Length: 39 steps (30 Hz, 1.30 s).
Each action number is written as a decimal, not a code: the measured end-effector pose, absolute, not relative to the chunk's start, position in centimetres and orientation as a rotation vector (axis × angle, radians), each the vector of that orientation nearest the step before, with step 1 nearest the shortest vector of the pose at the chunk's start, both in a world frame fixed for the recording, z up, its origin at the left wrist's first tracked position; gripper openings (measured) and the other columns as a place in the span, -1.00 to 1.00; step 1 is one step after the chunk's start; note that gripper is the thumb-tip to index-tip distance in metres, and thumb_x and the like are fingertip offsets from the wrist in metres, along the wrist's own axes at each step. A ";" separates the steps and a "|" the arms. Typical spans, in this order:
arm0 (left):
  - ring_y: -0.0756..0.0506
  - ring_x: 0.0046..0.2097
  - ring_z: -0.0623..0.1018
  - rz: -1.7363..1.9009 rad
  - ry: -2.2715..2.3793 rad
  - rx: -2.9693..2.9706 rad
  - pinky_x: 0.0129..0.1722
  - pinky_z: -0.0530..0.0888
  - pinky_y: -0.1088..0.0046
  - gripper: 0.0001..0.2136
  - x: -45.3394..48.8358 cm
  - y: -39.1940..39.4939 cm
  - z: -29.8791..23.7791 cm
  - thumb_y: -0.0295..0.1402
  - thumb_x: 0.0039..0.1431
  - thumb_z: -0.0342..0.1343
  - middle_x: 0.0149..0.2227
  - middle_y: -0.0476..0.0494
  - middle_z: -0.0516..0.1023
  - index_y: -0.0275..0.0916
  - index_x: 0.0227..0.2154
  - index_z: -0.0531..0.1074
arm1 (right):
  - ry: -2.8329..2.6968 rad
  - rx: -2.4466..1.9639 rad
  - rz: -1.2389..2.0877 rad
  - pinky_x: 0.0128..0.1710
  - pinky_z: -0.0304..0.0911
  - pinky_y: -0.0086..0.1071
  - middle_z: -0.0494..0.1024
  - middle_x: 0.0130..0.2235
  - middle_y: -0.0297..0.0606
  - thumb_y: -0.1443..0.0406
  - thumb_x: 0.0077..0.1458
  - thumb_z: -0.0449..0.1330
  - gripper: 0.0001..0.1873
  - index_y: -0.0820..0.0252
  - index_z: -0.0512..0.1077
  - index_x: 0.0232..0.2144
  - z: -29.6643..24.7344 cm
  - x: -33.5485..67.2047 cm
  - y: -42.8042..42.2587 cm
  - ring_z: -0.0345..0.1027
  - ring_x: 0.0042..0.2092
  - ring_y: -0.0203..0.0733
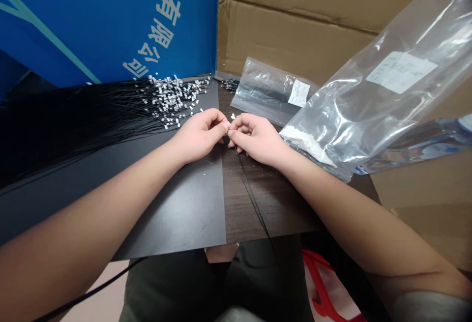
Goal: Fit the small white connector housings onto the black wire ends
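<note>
My left hand (201, 132) and my right hand (254, 137) meet fingertip to fingertip over the dark wooden table (258, 209). Both are closed in a pinch around a tiny white piece (229, 126) at the end of a thin black wire (254, 199). That wire runs from my right hand down toward the table's front edge. A large fan of black wires (73, 115) tipped with small white connectors (171, 98) lies on a dark sheet (177, 209) to the left of my hands.
A big clear plastic bag (376, 91) holding white pieces stands to the right. A smaller bag (269, 91) with a white label lies behind my hands. Blue (110, 22) and brown (295, 22) cardboard walls close the back. A red strap (320, 282) shows below the table.
</note>
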<state>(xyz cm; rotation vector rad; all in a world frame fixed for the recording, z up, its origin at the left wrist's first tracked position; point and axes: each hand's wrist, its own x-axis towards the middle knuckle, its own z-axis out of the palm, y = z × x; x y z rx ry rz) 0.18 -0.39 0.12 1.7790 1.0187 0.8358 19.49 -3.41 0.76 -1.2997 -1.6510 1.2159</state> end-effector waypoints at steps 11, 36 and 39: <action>-0.08 -0.34 0.53 0.832 1.014 1.748 -0.28 0.43 0.35 -0.84 0.2 -0.4 0.2 -0.23 0.32 0.20 -0.38 -0.05 0.57 -0.22 -0.30 0.46 | -1.645 -1.292 1.217 -0.50 0.29 -0.52 0.64 -0.41 -0.34 0.37 0.35 0.24 -0.89 0.18 0.43 -0.29 0.8 19.4 -3.5 0.44 -0.47 -0.37; -0.07 -0.33 0.55 0.845 1.033 1.720 -0.27 0.45 0.36 -0.85 0.3 -0.6 0.4 -0.26 0.31 0.21 -0.39 -0.05 0.58 -0.21 -0.31 0.46 | -1.617 -1.296 1.257 -0.53 0.27 -0.54 0.64 -0.41 -0.34 0.39 0.35 0.24 -0.88 0.18 0.43 -0.29 1.1 19.4 -3.5 0.43 -0.47 -0.38; -0.07 -0.34 0.55 0.846 1.033 1.719 -0.28 0.44 0.36 -0.85 0.3 -0.6 0.4 -0.26 0.31 0.21 -0.39 -0.05 0.58 -0.21 -0.31 0.45 | -1.611 -1.297 1.263 -0.54 0.27 -0.55 0.63 -0.41 -0.33 0.39 0.36 0.24 -0.87 0.18 0.43 -0.30 1.2 19.3 -3.5 0.43 -0.47 -0.38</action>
